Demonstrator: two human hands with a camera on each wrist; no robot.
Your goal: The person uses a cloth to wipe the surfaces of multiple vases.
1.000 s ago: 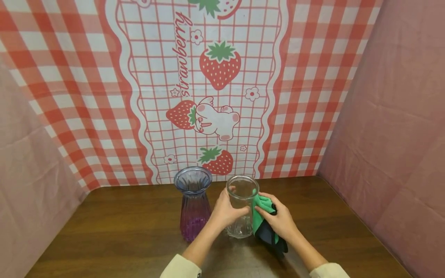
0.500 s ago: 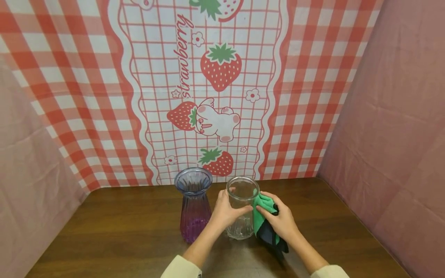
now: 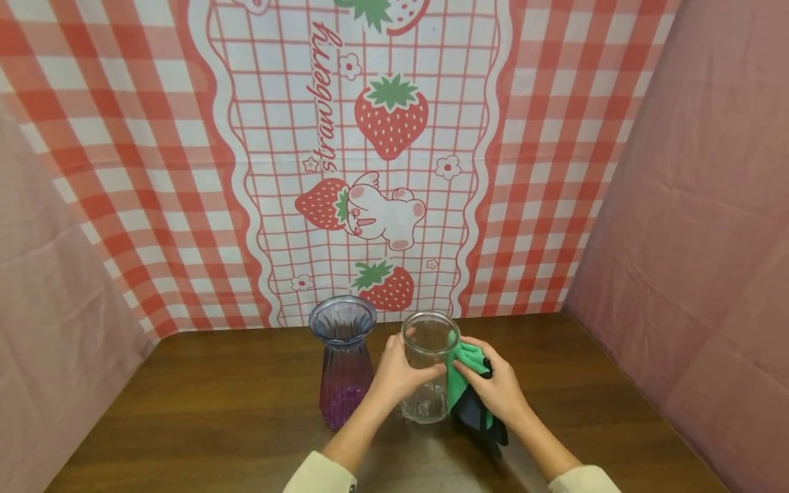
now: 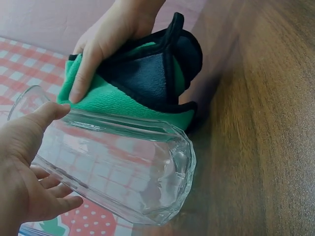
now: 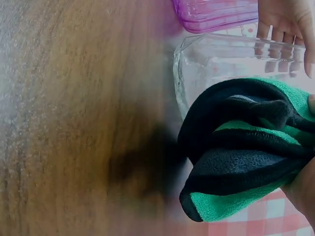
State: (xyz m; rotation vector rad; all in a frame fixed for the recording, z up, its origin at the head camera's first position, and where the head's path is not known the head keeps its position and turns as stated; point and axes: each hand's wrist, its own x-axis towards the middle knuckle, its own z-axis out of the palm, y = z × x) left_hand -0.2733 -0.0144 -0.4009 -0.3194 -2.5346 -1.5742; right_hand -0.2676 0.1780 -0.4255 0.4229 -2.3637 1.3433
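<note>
A clear glass vase point(image 3: 425, 404) stands upright on the table in the head view. My left hand point(image 3: 394, 375) grips its left side, thumb across the front and fingers reaching behind. From the other side, my right hand point(image 3: 498, 387) holds a bunched green and dark grey cloth point(image 4: 140, 81) with black edging against the glass. The cloth's lower folds hang beside the vase, as the right wrist view shows. Part of the right hand's fingers is hidden behind the cloth. In the left wrist view, the left thumb lies on the glass near the rim.
A ribbed vase point(image 3: 345, 387), bluish above and purple below, stands just left of the left forearm. The brown wooden table point(image 3: 203, 404) backs onto a red checked strawberry-print cloth point(image 3: 394, 205). Pink fabric walls point(image 3: 696, 226) rise on both sides.
The cloth has shifted slightly up along the vase's right side, and its hanging end has swung a little left. The left hand and both vases stay in place.
</note>
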